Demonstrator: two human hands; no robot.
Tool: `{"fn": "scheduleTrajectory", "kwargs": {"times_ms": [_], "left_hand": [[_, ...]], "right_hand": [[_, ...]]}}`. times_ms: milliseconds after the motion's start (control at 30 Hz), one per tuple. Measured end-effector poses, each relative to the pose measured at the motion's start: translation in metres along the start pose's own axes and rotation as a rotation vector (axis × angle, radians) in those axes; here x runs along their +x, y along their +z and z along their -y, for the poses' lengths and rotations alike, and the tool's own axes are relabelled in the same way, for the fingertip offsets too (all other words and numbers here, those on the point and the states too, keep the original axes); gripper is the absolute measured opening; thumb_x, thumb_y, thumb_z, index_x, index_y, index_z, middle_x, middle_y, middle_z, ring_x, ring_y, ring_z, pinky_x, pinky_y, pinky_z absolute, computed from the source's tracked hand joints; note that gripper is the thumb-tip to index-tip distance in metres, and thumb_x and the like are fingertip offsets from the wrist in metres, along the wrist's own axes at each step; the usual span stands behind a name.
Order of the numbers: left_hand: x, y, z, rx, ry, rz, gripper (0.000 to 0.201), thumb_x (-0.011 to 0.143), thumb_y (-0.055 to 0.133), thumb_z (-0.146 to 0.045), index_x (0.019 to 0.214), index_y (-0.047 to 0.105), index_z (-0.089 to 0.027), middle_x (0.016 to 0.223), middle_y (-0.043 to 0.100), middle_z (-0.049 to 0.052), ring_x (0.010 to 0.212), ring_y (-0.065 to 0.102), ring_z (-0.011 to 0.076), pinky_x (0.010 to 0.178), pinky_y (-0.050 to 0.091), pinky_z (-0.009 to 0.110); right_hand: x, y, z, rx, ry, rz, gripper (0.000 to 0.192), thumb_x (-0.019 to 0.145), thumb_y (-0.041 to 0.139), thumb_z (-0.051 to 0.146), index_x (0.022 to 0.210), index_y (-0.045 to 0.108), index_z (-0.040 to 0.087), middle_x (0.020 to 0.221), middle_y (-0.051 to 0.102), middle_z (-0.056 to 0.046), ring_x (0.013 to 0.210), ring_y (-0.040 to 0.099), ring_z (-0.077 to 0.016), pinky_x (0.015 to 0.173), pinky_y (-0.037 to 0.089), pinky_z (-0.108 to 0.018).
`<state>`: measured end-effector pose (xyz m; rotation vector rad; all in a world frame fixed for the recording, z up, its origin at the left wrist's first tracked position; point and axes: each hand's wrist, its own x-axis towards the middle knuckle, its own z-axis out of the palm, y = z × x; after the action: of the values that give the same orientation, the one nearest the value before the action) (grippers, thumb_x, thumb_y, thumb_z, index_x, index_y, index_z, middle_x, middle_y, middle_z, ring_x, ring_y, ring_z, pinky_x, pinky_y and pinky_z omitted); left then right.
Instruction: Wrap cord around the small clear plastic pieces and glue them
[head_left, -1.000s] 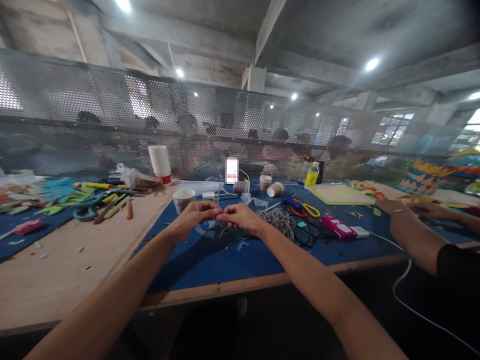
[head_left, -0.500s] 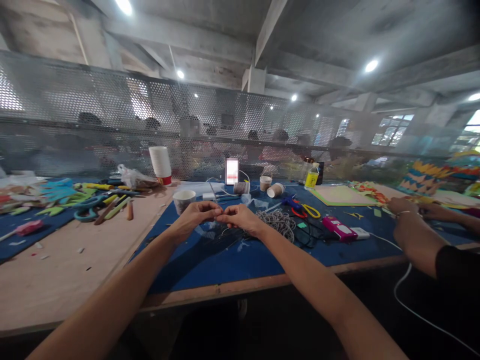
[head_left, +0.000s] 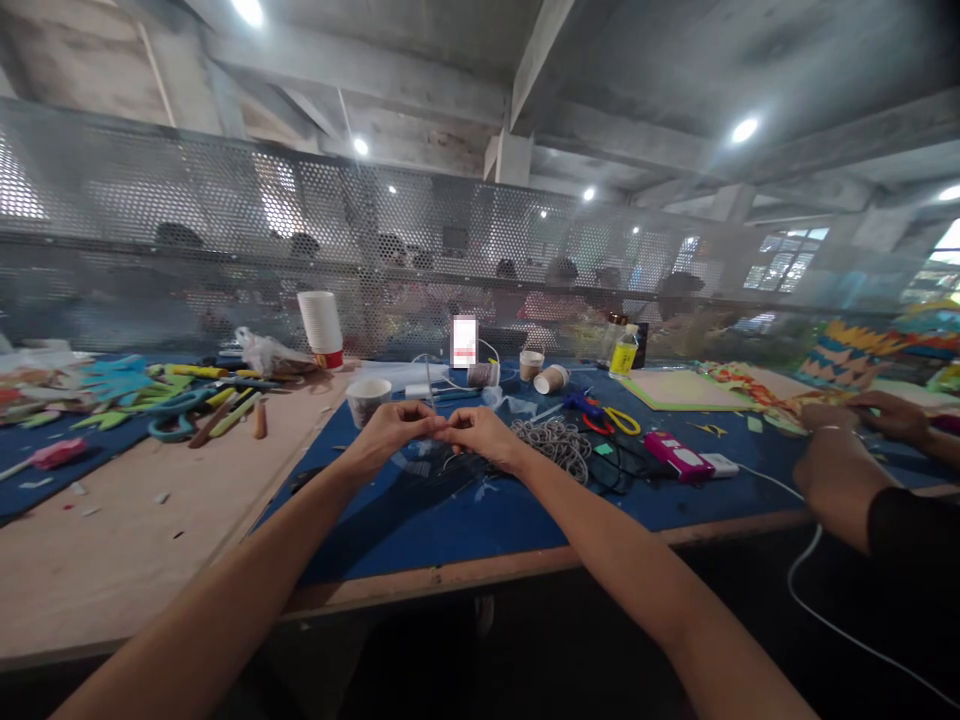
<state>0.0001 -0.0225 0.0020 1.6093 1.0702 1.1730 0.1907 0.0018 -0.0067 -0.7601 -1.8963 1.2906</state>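
Thin wire (head_left: 429,385) upright between hands

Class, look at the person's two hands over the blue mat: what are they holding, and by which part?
The left hand and right hand meet fingertip to fingertip, pinching a thin wire at its lower end; it rises upright between them.

Perforated metal screen (head_left: 225,230) under concrete ceiling beams (head_left: 525,60), lamps lit.

No lettering, label or number here can be read.
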Motion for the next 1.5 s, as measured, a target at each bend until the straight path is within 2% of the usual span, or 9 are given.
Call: {"fn": "scheduleTrajectory", "kwargs": {"times_ms": [67,233,400,600,833,1000,1167,1333,1500], "left_hand": [[0.0002,-0.0009,0.0009,0.009,0.001,0.013,0.023,0.071,0.077,-0.038,0.073,0.069,-0.016,0.067,0.065,0.001,0.063,0.057,0.0121,0.061,0.043,0.024],[-0.0004,-0.0023,-0.0008,-0.098,-0.015,0.092,0.024,0.073,0.075,-0.039,0.08,0.07,-0.017,0.078,0.068,0.004,0.072,0.061,0.0146,0.069,0.046,0.027],[0.0,-0.0017,-0.0016,-0.013,-0.005,0.019,0.025,0.068,0.078,-0.04,0.072,0.069,-0.016,0.068,0.064,0.001,0.065,0.057,0.014,0.063,0.045,0.027],[-0.0023,-0.0011,-0.0063,-0.04,0.029,0.09,0.024,0.07,0.076,-0.04,0.075,0.07,-0.017,0.076,0.068,0.003,0.069,0.06,0.0145,0.064,0.046,0.027],[-0.0022,-0.0013,-0.0065,0.006,-0.004,0.032,0.027,0.07,0.077,-0.041,0.069,0.067,-0.016,0.066,0.064,0.002,0.064,0.057,0.0136,0.062,0.046,0.027],[-0.0018,-0.0027,-0.0043,-0.082,0.021,0.117,0.026,0.072,0.075,-0.042,0.079,0.071,-0.017,0.085,0.069,0.006,0.076,0.062,0.0158,0.071,0.048,0.029],[-0.0014,-0.0019,-0.0043,-0.018,0.003,0.016,0.027,0.068,0.079,-0.041,0.072,0.069,-0.016,0.069,0.066,0.002,0.065,0.059,0.0142,0.063,0.047,0.027],[-0.0022,-0.0019,-0.0058,-0.085,-0.004,0.092,0.029,0.07,0.077,-0.042,0.08,0.069,-0.016,0.077,0.068,0.005,0.071,0.062,0.0161,0.066,0.049,0.028],[-0.0012,-0.0016,-0.0042,-0.052,-0.004,0.03,0.028,0.068,0.079,-0.041,0.076,0.069,-0.016,0.071,0.066,0.003,0.067,0.06,0.0146,0.065,0.048,0.027]], "right_hand": [[0.0002,0.0,-0.0004,0.005,-0.001,0.01,0.042,0.068,0.075,0.053,0.074,0.062,0.014,0.055,0.058,0.003,0.048,0.041,-0.0066,0.048,0.027,-0.021],[-0.0005,-0.0009,0.0004,0.045,-0.013,0.042,0.041,0.07,0.074,0.053,0.073,0.061,0.015,0.056,0.058,0.002,0.049,0.042,-0.0065,0.049,0.029,-0.02],[-0.0013,0.0001,0.0015,0.011,-0.006,0.024,0.041,0.068,0.075,0.054,0.075,0.063,0.014,0.056,0.058,0.003,0.049,0.043,-0.0067,0.049,0.029,-0.02],[-0.001,-0.0001,0.0008,0.011,0.021,0.041,0.043,0.067,0.075,0.055,0.071,0.061,0.015,0.056,0.059,0.002,0.049,0.043,-0.0067,0.049,0.029,-0.021],[-0.0012,-0.0004,-0.0009,0.0,-0.012,0.034,0.04,0.068,0.076,0.052,0.075,0.064,0.014,0.056,0.059,0.002,0.049,0.043,-0.0068,0.049,0.029,-0.021],[-0.0019,-0.0014,0.0017,0.036,0.016,0.068,0.043,0.068,0.075,0.054,0.069,0.061,0.014,0.056,0.059,0.002,0.048,0.041,-0.0062,0.049,0.028,-0.021],[-0.0033,0.0006,0.0047,-0.014,0.006,0.019,0.044,0.067,0.074,0.056,0.074,0.063,0.014,0.056,0.059,0.002,0.049,0.042,-0.0071,0.05,0.029,-0.021],[-0.0041,0.0019,0.0074,-0.007,0.031,0.047,0.046,0.067,0.073,0.059,0.069,0.06,0.014,0.056,0.059,0.001,0.049,0.043,-0.0071,0.05,0.03,-0.021],[-0.0034,0.0015,0.0061,-0.018,-0.005,0.018,0.044,0.068,0.074,0.056,0.072,0.062,0.015,0.056,0.059,0.002,0.049,0.043,-0.0068,0.049,0.03,-0.021]]}}
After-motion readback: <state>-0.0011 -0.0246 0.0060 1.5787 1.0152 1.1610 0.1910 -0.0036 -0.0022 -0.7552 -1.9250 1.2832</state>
